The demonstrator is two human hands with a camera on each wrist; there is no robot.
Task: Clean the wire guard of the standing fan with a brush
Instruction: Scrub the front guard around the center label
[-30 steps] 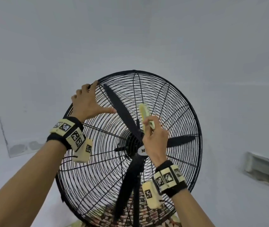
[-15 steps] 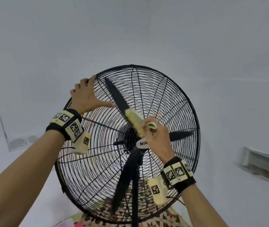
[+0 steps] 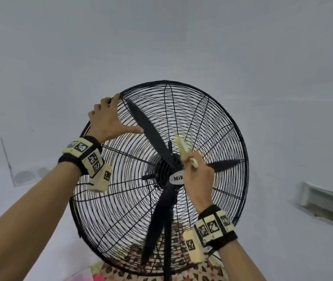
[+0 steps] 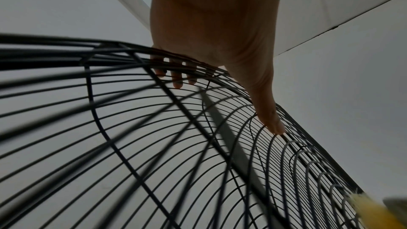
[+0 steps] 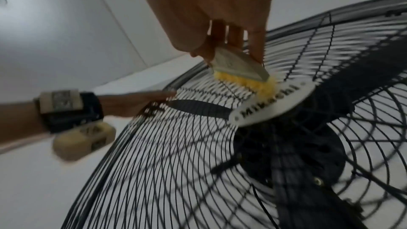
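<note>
Brush (image 3: 184, 148) meets wire guard (image 3: 212, 122) just above the fan's hub badge (image 5: 273, 104)
Right hand (image 3: 199, 177) pinches the brush handle, bristles on the wires; left hand (image 3: 108, 120) hooks fingers over the guard's upper-left rim, thumb outstretched

Evenly and softly lit in the head view, with pale grey walls, no glare and no hard shadows, though straight lines bow toward the edges. Much dimmer from the left wrist, where the left hand (image 4: 211, 29) and the black round wire guard (image 4: 132, 137) read as near silhouettes against the bright wall, nearest wires smeared and out of focus. Heavily motion-blurred from the right wrist: the cream-backed, yellow-bristled brush (image 5: 240, 69), wires and wristband all soft, the right hand (image 5: 209, 6) dark and backlit.
</note>
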